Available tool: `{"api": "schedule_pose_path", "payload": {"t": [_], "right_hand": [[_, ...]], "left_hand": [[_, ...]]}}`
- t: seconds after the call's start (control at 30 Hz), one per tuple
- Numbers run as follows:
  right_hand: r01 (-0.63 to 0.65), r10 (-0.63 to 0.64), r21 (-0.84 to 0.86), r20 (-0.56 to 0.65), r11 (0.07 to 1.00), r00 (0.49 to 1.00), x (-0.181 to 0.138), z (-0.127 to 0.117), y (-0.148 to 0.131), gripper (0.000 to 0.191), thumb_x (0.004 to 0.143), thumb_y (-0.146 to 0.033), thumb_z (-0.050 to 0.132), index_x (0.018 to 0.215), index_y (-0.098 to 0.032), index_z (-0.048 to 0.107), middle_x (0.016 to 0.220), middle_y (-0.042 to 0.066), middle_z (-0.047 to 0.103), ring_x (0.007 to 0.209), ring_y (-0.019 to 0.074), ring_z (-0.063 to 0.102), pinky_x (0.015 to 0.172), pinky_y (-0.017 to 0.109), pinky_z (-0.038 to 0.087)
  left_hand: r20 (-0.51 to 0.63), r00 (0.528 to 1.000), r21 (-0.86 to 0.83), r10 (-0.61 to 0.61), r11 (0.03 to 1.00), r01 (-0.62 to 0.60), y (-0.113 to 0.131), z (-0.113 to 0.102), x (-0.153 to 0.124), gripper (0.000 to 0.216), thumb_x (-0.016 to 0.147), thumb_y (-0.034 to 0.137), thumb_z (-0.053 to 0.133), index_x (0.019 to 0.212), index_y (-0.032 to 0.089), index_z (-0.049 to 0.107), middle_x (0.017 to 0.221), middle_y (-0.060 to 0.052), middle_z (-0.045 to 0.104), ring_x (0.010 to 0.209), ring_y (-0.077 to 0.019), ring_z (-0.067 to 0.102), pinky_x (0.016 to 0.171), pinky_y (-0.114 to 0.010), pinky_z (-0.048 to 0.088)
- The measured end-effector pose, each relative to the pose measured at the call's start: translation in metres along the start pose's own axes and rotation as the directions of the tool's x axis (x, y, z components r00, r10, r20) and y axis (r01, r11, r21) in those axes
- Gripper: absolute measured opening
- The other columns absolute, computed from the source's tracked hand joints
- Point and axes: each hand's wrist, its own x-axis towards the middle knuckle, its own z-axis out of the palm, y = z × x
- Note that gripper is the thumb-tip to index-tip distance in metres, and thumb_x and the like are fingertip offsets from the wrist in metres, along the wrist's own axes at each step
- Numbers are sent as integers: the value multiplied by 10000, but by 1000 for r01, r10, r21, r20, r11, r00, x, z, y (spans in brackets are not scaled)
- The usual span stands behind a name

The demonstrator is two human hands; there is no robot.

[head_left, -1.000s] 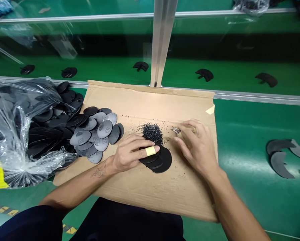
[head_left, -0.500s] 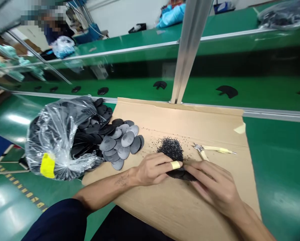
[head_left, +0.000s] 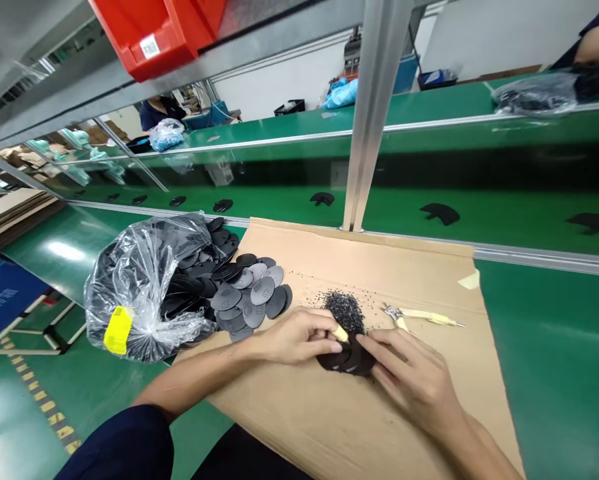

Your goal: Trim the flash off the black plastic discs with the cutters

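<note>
A dark disc-like plastic piece (head_left: 348, 363) lies on the cardboard between both hands, partly covered by them. My left hand (head_left: 304, 337), with yellow tape round a fingertip, is closed in a pinch over its left side; whatever sits between the fingertips is too small to make out. My right hand (head_left: 414, 377) grips the piece along its right edge, fingers on top and the rest tucked beside it. Just beyond is a heap of tiny black bits (head_left: 344, 310). Cutting nippers with pale yellow handles (head_left: 424, 316) lie past my right hand.
Grey and black oval discs (head_left: 263, 291) spill from a clear plastic bag (head_left: 129, 280) at left. A cardboard sheet (head_left: 299, 413) covers the bench. Behind, a metal post (head_left: 367, 120) stands before a green belt carrying black fan-shaped parts (head_left: 440, 213). A red bin (head_left: 154, 40) hangs above.
The view has tilted upward, bringing the red bin in. My left fingers have shifted back and curled over the dark piece, which now shows more of its face. My right hand stays at its edge.
</note>
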Motion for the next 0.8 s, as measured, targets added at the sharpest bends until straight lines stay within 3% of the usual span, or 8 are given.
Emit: {"api": "schedule_pose_path", "payload": {"t": [0.07,0.17,0.23,0.27,0.37,0.53,0.63,0.8], "right_hand": [[-51,51,-10,-38,999,998,2,-2,0,169,955,-134,607,1100,-190,674,892,80,729,786,193,679,672,320,556],[-126,124,-34,-66,991,990,3,-4,2,117,963,-184,621,1057,-192,692,892,79,731,789,199,675,685,333,553],[-173,169,-47,-65,984,983,1,-4,5,115,982,-203,590,1017,-188,699,885,78,727,778,195,666,679,333,547],[-191,187,-52,-63,980,980,0,-3,7,125,988,-208,578,997,-184,701,878,76,725,776,194,661,679,332,545],[-228,225,-63,-59,972,973,-5,-3,9,148,998,-205,562,951,-180,700,867,70,722,770,186,644,690,328,535],[-262,253,-113,-86,958,964,-10,-6,8,175,1012,-198,546,904,-166,680,828,59,688,747,168,592,653,292,476],[-273,264,-138,-82,952,961,-10,-9,6,168,1009,-191,548,912,-169,683,817,58,666,750,169,571,637,285,449],[-275,267,-146,-67,950,961,-10,-12,6,165,1001,-165,547,910,-173,685,820,59,661,769,180,569,659,295,451]], "left_hand": [[25,999,99,47,994,-49,-1,-30,5,149,999,297,585,938,219,696,735,-11,633,647,-133,604,575,-249,528],[-18,1000,303,12,953,-6,-20,-84,27,194,992,309,591,1002,182,738,854,-44,698,761,-149,655,698,-265,539],[-94,986,484,-135,860,163,-44,-116,51,168,951,284,633,988,179,758,910,-62,731,864,-185,685,794,-299,545],[-170,954,563,-248,770,300,-57,-128,64,153,930,269,646,987,193,766,965,-63,743,932,-196,691,853,-304,545],[-269,901,611,-340,663,433,-95,-151,101,220,938,208,571,1037,173,765,1144,-108,736,1124,-255,665,985,-353,517],[-298,793,630,-531,516,581,-135,-157,135,174,943,282,634,1014,160,736,1117,-104,732,1082,-254,681,951,-374,551],[-322,738,636,-593,441,633,-147,-150,156,315,981,412,623,1139,143,666,1144,-90,700,1063,-222,681,955,-426,562],[-327,765,635,-554,471,612,-158,-114,192,301,996,324,553,1246,163,601,1174,-112,731,1145,-255,676,971,-327,513]]}}
